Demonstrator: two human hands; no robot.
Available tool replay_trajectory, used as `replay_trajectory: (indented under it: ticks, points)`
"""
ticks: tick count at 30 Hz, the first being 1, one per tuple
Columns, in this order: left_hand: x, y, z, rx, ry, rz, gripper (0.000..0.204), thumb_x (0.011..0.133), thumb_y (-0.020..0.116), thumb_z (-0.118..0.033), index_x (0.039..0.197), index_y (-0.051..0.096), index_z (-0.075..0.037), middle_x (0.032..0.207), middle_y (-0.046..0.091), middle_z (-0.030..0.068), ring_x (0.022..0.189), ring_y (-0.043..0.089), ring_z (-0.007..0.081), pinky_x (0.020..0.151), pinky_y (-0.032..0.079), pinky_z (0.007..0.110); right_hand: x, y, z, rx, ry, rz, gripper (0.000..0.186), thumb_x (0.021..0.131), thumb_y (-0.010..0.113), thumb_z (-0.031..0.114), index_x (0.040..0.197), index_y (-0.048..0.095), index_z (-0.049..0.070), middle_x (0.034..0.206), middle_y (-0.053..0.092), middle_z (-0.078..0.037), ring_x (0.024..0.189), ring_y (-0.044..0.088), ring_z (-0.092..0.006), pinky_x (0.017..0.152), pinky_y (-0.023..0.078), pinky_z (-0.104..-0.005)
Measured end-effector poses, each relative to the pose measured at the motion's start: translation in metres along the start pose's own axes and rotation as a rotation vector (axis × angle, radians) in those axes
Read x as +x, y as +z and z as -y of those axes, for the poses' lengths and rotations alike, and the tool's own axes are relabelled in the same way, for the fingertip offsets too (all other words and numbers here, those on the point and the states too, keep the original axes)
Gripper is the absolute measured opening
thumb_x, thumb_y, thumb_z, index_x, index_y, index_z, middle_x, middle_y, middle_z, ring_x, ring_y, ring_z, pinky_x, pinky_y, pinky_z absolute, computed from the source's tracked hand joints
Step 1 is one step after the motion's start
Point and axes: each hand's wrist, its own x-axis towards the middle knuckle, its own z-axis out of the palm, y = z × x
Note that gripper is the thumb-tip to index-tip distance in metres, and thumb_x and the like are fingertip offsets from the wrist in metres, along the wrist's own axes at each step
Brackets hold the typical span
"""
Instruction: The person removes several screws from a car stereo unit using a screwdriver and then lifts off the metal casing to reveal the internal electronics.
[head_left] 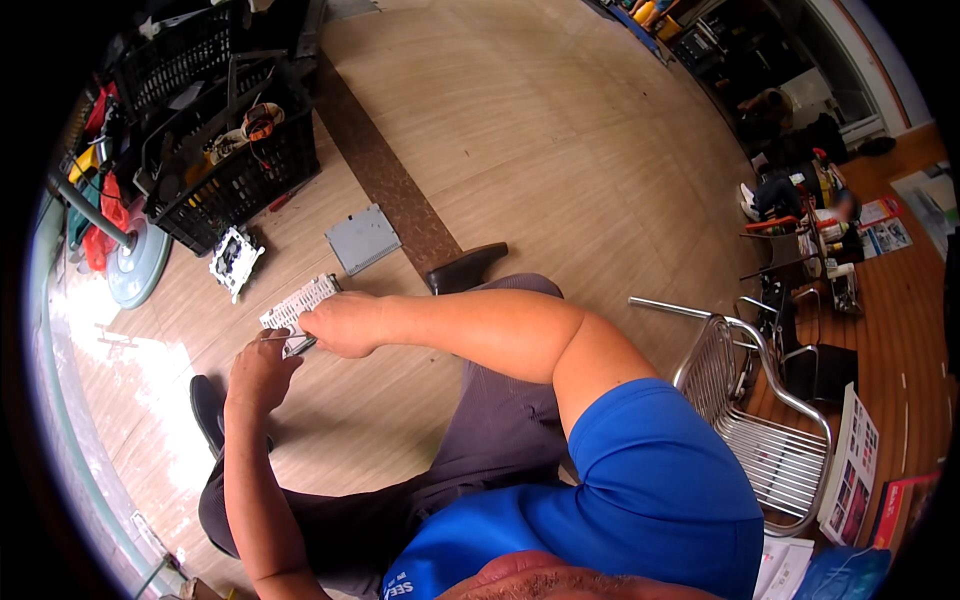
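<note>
My right hand point(340, 325) grips a white, slotted electronic part point(298, 298) with a dark edge, held out low over the floor between my knees. My left hand point(262, 368) is at the part's near end, fingers bent around what looks like a thin metal tool point(288, 338) lying across it; its tip is too small to make out. A white-and-black mechanism point(236, 263) lies on the floor beyond. A flat grey metal panel point(362, 240) lies to its right.
Black plastic crates point(230, 190) full of parts and a round grey stand base point(140, 270) are at far left. My shoes point(465, 268) rest on the floor. A steel chair point(750, 450), a wooden desk point(905, 340) and another person point(770, 195) are at right.
</note>
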Motion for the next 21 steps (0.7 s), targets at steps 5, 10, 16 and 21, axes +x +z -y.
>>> replay_trajectory:
  ticks: [5,10,16,21]
  points:
    - [0.0,0.002,0.001,-0.001,-0.002,-0.002,0.044,0.087,0.071,-0.018,0.127,0.062,-0.003,0.128,0.063,0.0189,0.115,0.061,0.038,0.097,0.049,0.044,-0.001,0.0,-0.001,0.001,0.0,0.002,0.026,0.094,0.061,0.02,0.106,0.057,-0.002,0.097,0.068,-0.025,0.096,0.066,-0.0401,0.085,0.051,-0.0489]
    - [0.002,0.009,0.01,0.014,0.044,-0.062,0.045,0.084,0.073,-0.02,0.125,0.063,-0.005,0.121,0.066,0.0174,0.108,0.064,0.0361,0.093,0.051,0.046,0.0,0.0,0.0,-0.003,-0.01,-0.004,0.026,0.094,0.061,0.021,0.105,0.056,-0.002,0.095,0.068,-0.025,0.094,0.066,-0.0405,0.084,0.051,-0.0489]
    - [-0.001,0.0,-0.002,0.0,-0.002,0.004,0.044,0.087,0.071,-0.018,0.127,0.062,-0.003,0.128,0.063,0.0187,0.116,0.06,0.038,0.097,0.049,0.044,0.001,0.003,-0.003,-0.013,-0.019,-0.012,0.026,0.094,0.061,0.021,0.105,0.056,-0.002,0.095,0.068,-0.025,0.095,0.066,-0.0404,0.084,0.051,-0.0489]
    - [-0.001,-0.001,-0.003,-0.012,0.005,0.002,0.043,0.087,0.071,-0.018,0.127,0.062,-0.003,0.128,0.063,0.019,0.115,0.06,0.0382,0.097,0.049,0.044,0.0,0.003,-0.002,-0.006,-0.015,-0.014,0.026,0.094,0.061,0.021,0.105,0.057,-0.002,0.097,0.068,-0.025,0.096,0.066,-0.0399,0.085,0.051,-0.0488]
